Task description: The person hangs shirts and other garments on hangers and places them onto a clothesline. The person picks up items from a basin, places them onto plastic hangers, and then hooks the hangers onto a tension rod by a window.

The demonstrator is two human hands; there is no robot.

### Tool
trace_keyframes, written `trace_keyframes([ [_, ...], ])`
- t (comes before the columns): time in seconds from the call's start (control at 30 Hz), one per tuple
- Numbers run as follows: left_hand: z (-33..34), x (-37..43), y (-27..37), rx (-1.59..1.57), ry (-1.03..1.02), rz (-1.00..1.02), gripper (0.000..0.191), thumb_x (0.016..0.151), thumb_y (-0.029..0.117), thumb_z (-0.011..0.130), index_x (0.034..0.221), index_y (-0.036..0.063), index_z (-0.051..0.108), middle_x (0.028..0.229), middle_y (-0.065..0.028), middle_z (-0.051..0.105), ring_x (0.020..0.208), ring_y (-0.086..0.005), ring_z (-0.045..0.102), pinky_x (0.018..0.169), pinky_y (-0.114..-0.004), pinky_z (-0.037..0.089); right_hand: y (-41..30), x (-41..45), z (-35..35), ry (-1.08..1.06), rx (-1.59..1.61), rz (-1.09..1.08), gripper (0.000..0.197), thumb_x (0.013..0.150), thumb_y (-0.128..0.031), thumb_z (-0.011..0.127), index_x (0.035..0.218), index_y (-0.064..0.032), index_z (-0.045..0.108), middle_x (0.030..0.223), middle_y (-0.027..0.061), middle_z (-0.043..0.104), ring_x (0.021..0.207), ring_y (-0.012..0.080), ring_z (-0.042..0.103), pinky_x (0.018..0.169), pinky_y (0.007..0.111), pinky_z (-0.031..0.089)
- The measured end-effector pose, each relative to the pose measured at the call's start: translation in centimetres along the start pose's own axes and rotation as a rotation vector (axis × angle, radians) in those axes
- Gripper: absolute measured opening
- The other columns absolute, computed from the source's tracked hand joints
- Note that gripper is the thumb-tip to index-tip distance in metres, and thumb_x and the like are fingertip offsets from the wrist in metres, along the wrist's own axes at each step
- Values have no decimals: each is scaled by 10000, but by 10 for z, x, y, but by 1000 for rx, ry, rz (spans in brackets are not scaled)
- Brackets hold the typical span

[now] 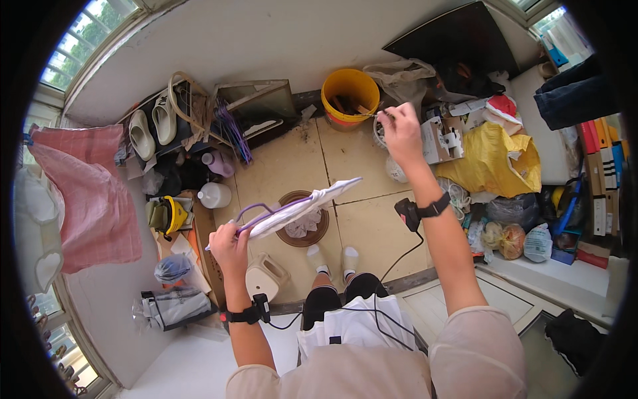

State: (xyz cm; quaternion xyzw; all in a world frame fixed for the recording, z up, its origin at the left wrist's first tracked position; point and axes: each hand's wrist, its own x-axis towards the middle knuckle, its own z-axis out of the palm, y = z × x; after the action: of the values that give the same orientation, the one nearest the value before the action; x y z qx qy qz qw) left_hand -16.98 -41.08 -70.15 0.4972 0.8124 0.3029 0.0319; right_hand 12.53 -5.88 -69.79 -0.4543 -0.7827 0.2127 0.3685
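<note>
My left hand (pixel 229 244) grips a purple clothes hanger (pixel 256 207) together with a white garment (pixel 289 214) draped over it, held over the floor. My right hand (pixel 400 130) is raised to the right, thumb and fingers pinched on a small thin item (pixel 371 115), possibly a chain or hook, too small to tell. Beneath the garment a brown round basin (pixel 301 243) stands on the tiles with crumpled pale cloth (pixel 306 224) in it. The yellow bucket (pixel 350 95) lies beyond my right hand and holds dark and brown pieces.
At the left are a white plastic stool (pixel 266 279), plastic jugs (pixel 215 195), clogs (pixel 164 119), a bundle of purple hangers (pixel 232 129) and a hanging pink cloth (pixel 99 194). A yellow sack (pixel 491 159) and cardboard box (pixel 438 142) stand at the right, with hanging dark jeans (pixel 570 95).
</note>
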Motion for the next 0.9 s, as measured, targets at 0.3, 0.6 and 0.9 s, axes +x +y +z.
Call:
trace_keyframes([
  [0.3, 14, 38, 60, -25, 50, -29, 382, 865, 336, 857, 733, 46, 647, 674, -113, 600, 628, -321, 559, 619, -416, 389, -191, 27, -135, 346, 559, -247, 354, 1168, -220, 482, 854, -58, 485, 701, -31, 414, 594, 64, 388, 563, 253, 374],
  [0.6, -35, 43, 112, 9, -97, -174, 444, 854, 478, 847, 781, 65, 701, 701, -101, 683, 667, -323, 656, 596, -432, 456, -207, 11, -144, 242, 563, -270, 339, 1176, -235, 456, 884, -64, 476, 717, -45, 385, 594, 50, 321, 533, 250, 280],
  [0.9, -35, 11, 104, 23, -108, -216, 456, 859, 504, 834, 811, 65, 719, 717, -104, 690, 688, -323, 664, 613, -435, 465, -199, -29, -155, 280, 318, -212, 261, 1126, -190, 560, 948, -32, 667, 733, 46, 628, 595, 148, 581, 586, 297, 451],
])
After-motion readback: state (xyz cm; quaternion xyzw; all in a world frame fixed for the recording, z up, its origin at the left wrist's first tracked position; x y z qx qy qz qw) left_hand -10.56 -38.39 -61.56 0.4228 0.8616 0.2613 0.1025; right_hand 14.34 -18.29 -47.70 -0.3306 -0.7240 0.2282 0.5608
